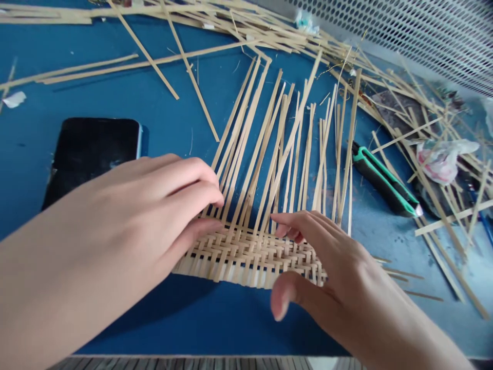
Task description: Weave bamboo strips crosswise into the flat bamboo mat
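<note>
Two bare hands hover low on either side of a flat, tan panel woven from narrow wooden strips [246,252]. The left grip [165,190] is narrow, its fingers curled down and its thumb close beneath them at the panel's upper left corner; whether it pinches a strip I cannot tell. The right grip [331,252] is wide, thumb well apart from the bent fingers, with nothing visible between them, over the panel's right end.

The panel lies between both grips on a blue, smooth surface [173,313]. From its far edge, long, pale, unwoven strip ends [298,121] fan out beyond the grips, some leaning across others. A few thin strip ends [404,272] stick out to the right of the right grip.

Just beyond the left grip, and partly covered by that hand, lies a black-screened phone [92,149] with a pale blue edge. Farther off to its left is a crumpled white scrap [14,99]. Beyond and to the right of the right grip rests a green-and-black cutter [385,180]; past it sits a crumpled, clear plastic wrapper [439,159] with pink marks, among loose tan strips. A perforated, light-grey panel [404,41] stands farthest from the right grip.
</note>
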The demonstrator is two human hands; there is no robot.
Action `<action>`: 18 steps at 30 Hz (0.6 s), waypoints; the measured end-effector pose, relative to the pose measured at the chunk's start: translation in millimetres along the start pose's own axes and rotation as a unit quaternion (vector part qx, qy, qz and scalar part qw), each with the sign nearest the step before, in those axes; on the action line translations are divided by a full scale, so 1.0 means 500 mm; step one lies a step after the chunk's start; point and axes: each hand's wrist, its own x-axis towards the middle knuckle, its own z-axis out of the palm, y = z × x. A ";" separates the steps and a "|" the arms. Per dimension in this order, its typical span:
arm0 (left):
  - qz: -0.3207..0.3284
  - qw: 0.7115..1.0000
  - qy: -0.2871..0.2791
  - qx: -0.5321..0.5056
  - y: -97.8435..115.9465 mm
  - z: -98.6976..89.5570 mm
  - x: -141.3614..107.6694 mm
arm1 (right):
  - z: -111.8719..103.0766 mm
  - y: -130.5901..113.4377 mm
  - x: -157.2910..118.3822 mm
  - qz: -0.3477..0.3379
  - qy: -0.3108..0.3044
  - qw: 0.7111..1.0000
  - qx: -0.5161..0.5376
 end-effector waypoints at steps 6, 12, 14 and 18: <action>0.060 0.994 -0.042 0.081 -0.023 -0.006 -0.017 | 0.013 -0.012 0.008 -0.036 0.066 0.996 -0.053; 0.066 0.994 -0.082 -0.016 -0.012 -0.011 -0.017 | 0.050 -0.033 0.027 -0.106 0.021 0.990 -0.089; 0.061 0.994 -0.082 -0.032 -0.012 -0.007 -0.017 | 0.053 -0.038 0.032 -0.120 0.014 0.986 -0.114; 0.064 0.995 -0.075 -0.020 -0.012 0.004 -0.020 | 0.056 -0.044 0.041 -0.106 0.015 0.989 -0.106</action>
